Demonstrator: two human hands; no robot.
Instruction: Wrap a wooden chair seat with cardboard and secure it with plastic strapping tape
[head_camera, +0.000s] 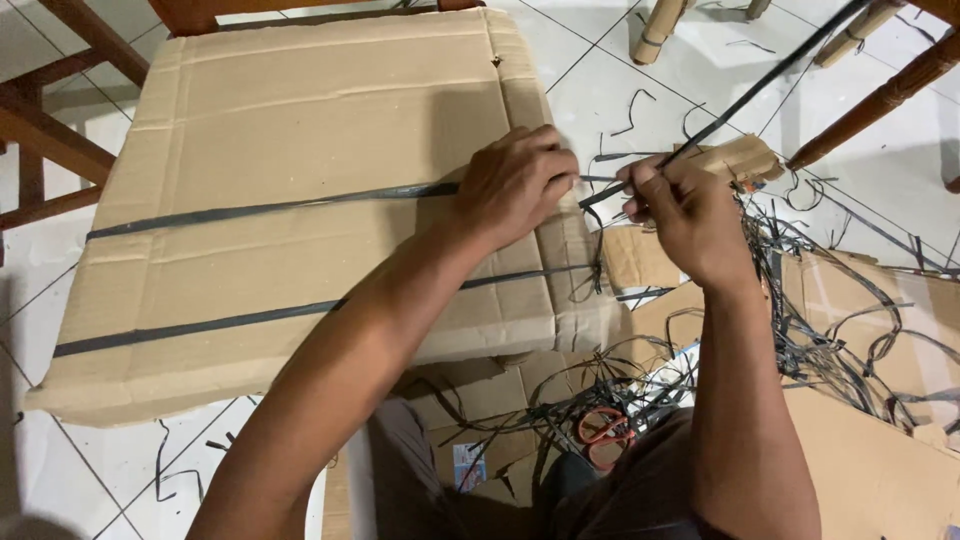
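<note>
A large flat brown cardboard box (300, 200) fills the upper left of the view, lying on a white tiled floor (620, 90). Two dark grey plastic straps (260, 210) run across its top from about 9 o'clock toward 3 o'clock, the lower one roughly parallel to the upper.

The left hand (515, 185) lies palm down on the box near its right edge, at about 12 o'clock from the view's centre, fingers curled and pressing on the upper strap where it reaches that edge. The right hand (690, 215) sits just beside it at 2 o'clock, closed in a pinch on a long thin black strip (760, 90) that runs up and away toward 1 o'clock; whether it also holds a small tool I cannot tell.

A tangle of cut dark strap pieces (820, 320) spreads at 3 to 4 o'clock over loose flat cardboard sheets (870, 460). Red-handled scissors (605, 430) lie at 5 o'clock among the scraps. Brown wooden chair legs (880, 100) stand at 1 o'clock, and more wooden framing (50, 130) at 10 o'clock
</note>
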